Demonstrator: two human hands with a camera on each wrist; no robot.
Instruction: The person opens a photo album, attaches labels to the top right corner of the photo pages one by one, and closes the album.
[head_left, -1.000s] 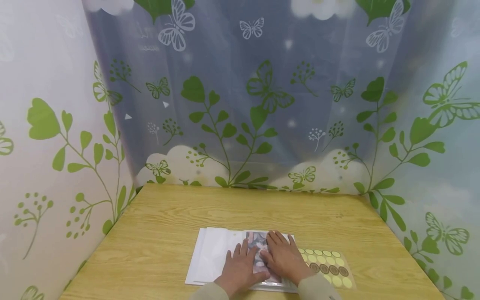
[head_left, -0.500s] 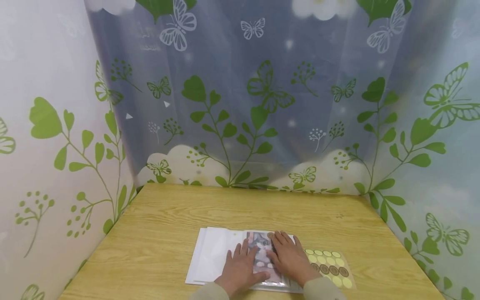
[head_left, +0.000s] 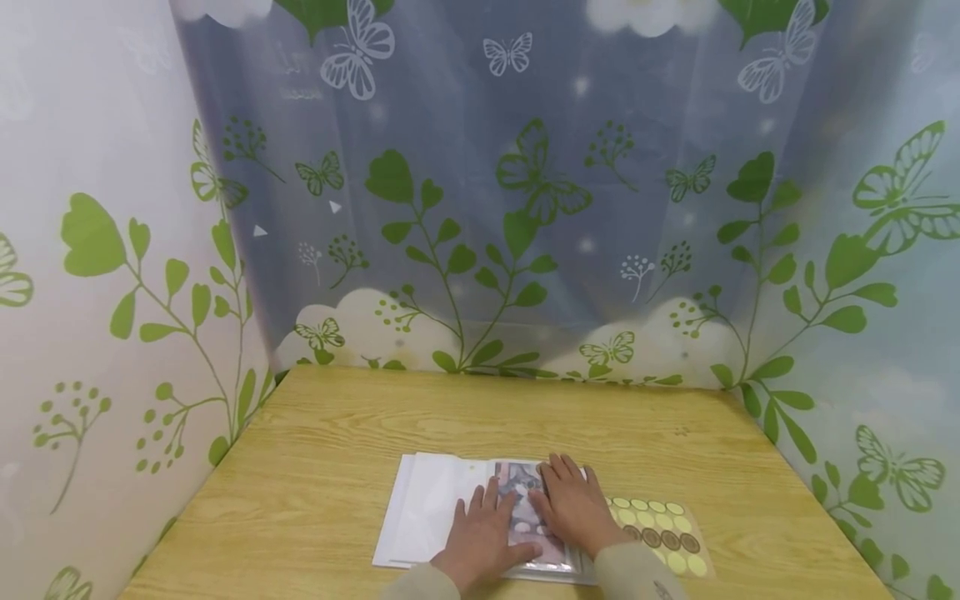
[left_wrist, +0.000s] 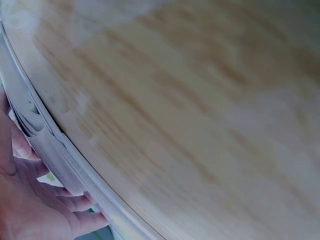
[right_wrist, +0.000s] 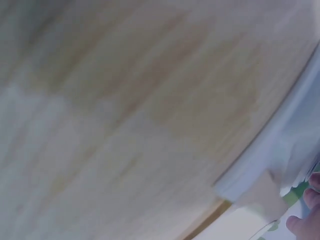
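Note:
An open booklet (head_left: 429,510) lies on the table, with white pages at the left. On its right side is a picture in pink and grey (head_left: 524,525) under shiny clear plastic. My left hand (head_left: 477,540) rests with spread fingers on the booklet, fingertips at the picture's left part. My right hand (head_left: 576,506) lies over the picture's right edge, its thumb reaching onto the picture and its fingers towards the top edge. Low in the left wrist view, the left hand (left_wrist: 42,200) is beside the stacked page edges (left_wrist: 65,155). Only some fingers (right_wrist: 311,197) of the right hand show in the right wrist view.
A sheet of round stickers (head_left: 681,524), pale yellow with one brown row, lies to the right, partly covered by my right hand and sleeve. The wood-grain table (head_left: 337,433) meets a patterned curtain (head_left: 450,208) at the back and sides.
My right hand has slid a little to the right, then slightly away from me, uncovering more of the picture. The left hand stays in place on the booklet.

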